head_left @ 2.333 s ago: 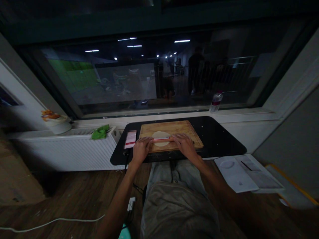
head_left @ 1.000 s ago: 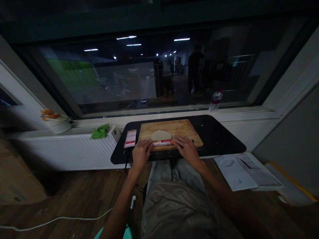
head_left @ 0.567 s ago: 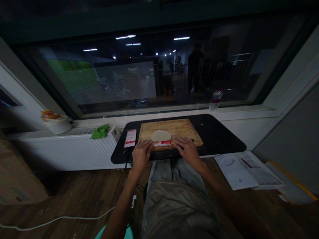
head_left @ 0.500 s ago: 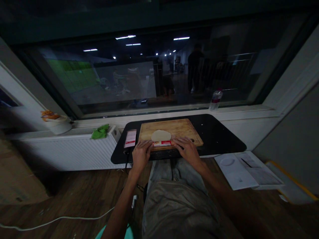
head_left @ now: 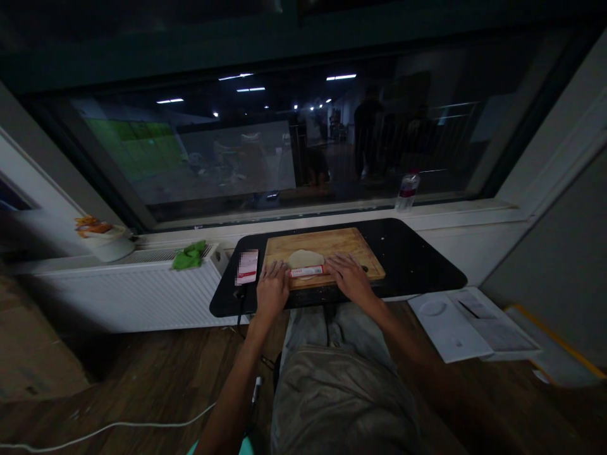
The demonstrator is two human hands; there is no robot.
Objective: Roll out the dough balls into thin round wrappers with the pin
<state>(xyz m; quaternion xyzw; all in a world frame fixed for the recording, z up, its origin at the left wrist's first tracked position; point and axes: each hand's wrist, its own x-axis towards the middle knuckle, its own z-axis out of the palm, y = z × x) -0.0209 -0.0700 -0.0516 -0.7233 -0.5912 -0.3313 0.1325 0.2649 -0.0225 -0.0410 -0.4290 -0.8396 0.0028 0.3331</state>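
Observation:
A flat round piece of pale dough (head_left: 306,256) lies on a wooden cutting board (head_left: 360,245), which sits on a small black table (head_left: 417,265). A rolling pin with a red and white label (head_left: 306,271) lies across the dough's near edge. My left hand (head_left: 273,289) presses flat on the pin's left end, fingers stretched out. My right hand (head_left: 346,274) presses flat on its right end, fingers also extended.
A small red and white packet (head_left: 248,266) lies on the table left of the board. A water bottle (head_left: 407,189) stands on the window sill. A green cloth (head_left: 190,254) and a white bowl (head_left: 107,243) rest on the radiator. Papers (head_left: 469,325) lie at right.
The pin and both hands rolled toward me off the middle of the dough to the board's near edge, then moved slightly forward onto the dough's near edge.

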